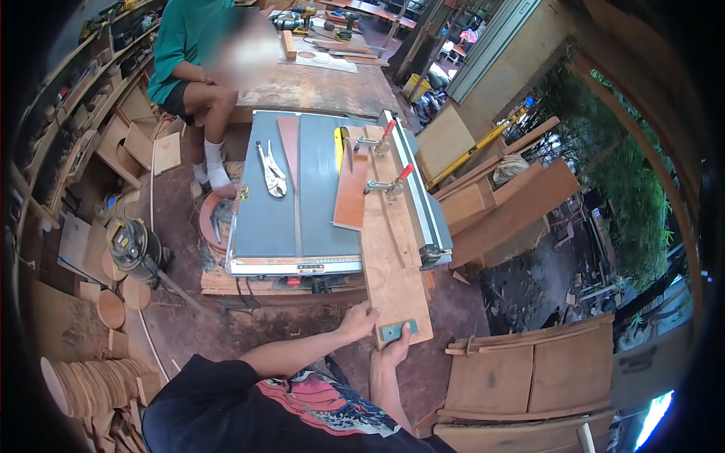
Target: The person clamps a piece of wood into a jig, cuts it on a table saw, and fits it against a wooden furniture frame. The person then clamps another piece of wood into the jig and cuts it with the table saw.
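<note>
A long wooden board (393,283), part of a sled, overhangs the front of a table saw (264,219). My left hand (358,322) is closed at the board's left edge, its fingertips partly hidden. My right hand (394,349) grips the near end, thumb on top by a small green plate (399,331) and fingers underneath. Two red-handled toggle clamps (389,185) stand on the sled, their arms reaching over a reddish-brown wood piece (351,192). That piece lies along the sled's left side, close to the yellow throat insert (339,147).
Locking pliers (272,172) and a thin wood wedge (288,147) lie on the saw table. A metal fence (414,181) runs along the right. Another person (181,68) sits at the back left beside a workbench (325,89). A shop vacuum (136,249) stands left.
</note>
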Available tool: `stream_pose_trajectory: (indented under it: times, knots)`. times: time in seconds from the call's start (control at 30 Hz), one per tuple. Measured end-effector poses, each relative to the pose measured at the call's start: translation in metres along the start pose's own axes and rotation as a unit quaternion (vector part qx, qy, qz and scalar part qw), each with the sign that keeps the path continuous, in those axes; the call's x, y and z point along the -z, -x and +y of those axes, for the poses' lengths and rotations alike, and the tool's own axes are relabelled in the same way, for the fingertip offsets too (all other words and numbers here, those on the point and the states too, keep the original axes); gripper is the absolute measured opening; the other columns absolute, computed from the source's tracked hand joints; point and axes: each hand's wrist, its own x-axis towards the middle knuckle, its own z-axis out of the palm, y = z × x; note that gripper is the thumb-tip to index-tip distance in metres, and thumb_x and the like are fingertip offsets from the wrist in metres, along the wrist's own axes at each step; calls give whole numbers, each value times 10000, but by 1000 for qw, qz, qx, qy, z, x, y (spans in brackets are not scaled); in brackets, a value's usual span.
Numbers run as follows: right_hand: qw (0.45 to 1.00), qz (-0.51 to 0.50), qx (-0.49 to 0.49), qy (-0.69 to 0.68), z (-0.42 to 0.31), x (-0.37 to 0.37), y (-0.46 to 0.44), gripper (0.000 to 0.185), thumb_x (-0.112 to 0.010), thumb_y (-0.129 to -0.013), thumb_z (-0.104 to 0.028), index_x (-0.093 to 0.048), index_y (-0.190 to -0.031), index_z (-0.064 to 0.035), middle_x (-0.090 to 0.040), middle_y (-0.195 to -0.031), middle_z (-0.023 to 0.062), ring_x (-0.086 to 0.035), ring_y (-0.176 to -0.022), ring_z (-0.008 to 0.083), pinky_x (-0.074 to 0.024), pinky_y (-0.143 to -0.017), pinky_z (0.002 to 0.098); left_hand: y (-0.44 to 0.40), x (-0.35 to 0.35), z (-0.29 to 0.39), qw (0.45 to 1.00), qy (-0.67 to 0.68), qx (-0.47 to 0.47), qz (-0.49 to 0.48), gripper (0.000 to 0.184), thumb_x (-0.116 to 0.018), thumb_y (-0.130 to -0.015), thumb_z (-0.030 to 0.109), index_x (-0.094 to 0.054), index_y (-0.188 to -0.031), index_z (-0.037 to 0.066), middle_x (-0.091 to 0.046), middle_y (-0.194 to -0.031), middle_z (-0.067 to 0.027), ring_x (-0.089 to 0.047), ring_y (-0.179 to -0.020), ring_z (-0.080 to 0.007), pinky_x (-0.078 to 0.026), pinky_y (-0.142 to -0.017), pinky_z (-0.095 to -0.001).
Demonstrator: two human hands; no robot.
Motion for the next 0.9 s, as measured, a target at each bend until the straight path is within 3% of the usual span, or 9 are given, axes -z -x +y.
stream_pose_trajectory:
  times: [0.23,0.27,0.3,0.37,0.43,0.47,0.6,0.63,0.9]
  knots:
    - [997,-11,23,78,-11,-14,6,581,-685,-928,-282,-469,-1395,-13,-568,-1313,136,-576,-1190,299,-486,-1001,449,-7,6,12,999,-50,-5,14,391,-558,-990,305,-688,-1024,-63,-716,-766,-173,-717,-586,-246,-593,-609,-368]
    - [993,-9,39,107,-14,-11,4,610,-713,-902,-265,-465,-1397,-9,-554,-1333,138,-557,-1217,305,-472,-1020,453,-9,7,12,999,-50,-3,14,392,-555,-985,308,-696,-1032,-55,-724,-766,-178,-717,-569,-249,-593,-627,-373]
    - [956,0,133,260,-21,1,2,676,-742,-846,-238,-450,-1411,-7,-528,-1366,146,-523,-1252,321,-446,-1047,463,-11,7,10,999,-45,-6,14,394,-557,-984,310,-697,-1029,-55,-722,-756,-176,-713,-560,-246,-591,-619,-372]
    - [788,17,304,535,-45,31,-5,818,-799,-734,-184,-420,-1437,-4,-474,-1433,163,-456,-1321,353,-393,-1101,484,-16,8,7,999,-33,-12,14,396,-561,-982,315,-698,-1023,-55,-719,-737,-172,-706,-544,-239,-588,-603,-368]
    - [562,-218,366,709,-100,13,11,880,-789,-723,-226,-388,-1467,17,-420,-1479,216,-343,-1396,390,-298,-1156,527,-19,11,8,999,-41,-24,18,398,-563,-984,320,-698,-1019,-53,-718,-728,-165,-699,-531,-231,-584,-582,-368]
    - [420,-324,373,762,-123,-2,29,912,-785,-717,-246,-372,-1483,28,-392,-1502,242,-287,-1434,409,-250,-1184,549,-20,11,8,998,-46,-27,15,399,-564,-984,322,-698,-1017,-52,-717,-724,-162,-695,-525,-227,-582,-572,-368]
    - [139,-397,428,800,-125,-37,8,676,-585,-862,-166,-382,-1483,6,-396,-1516,211,-349,-1418,403,-272,-1177,554,-28,13,9,1000,-24,14,12,370,-571,-986,317,-714,-1001,-24,-707,-696,-138,-693,-537,-203,-568,-527,-353]
    - [139,-394,442,794,-120,-40,0,577,-499,-906,-138,-414,-1457,10,-415,-1514,198,-396,-1403,380,-283,-1178,532,-30,11,5,1000,1,-5,18,360,-576,-982,314,-718,-1014,-16,-703,-693,-133,-694,-545,-206,-565,-522,-347]
    - [117,-456,420,776,-118,-60,-38,595,-603,-839,-129,-472,-1403,6,-522,-1446,188,-544,-1263,355,-411,-1088,468,-37,18,6,1000,2,-15,8,370,-570,-986,314,-707,-1034,-27,-699,-707,-134,-690,-538,-213,-562,-529,-353]
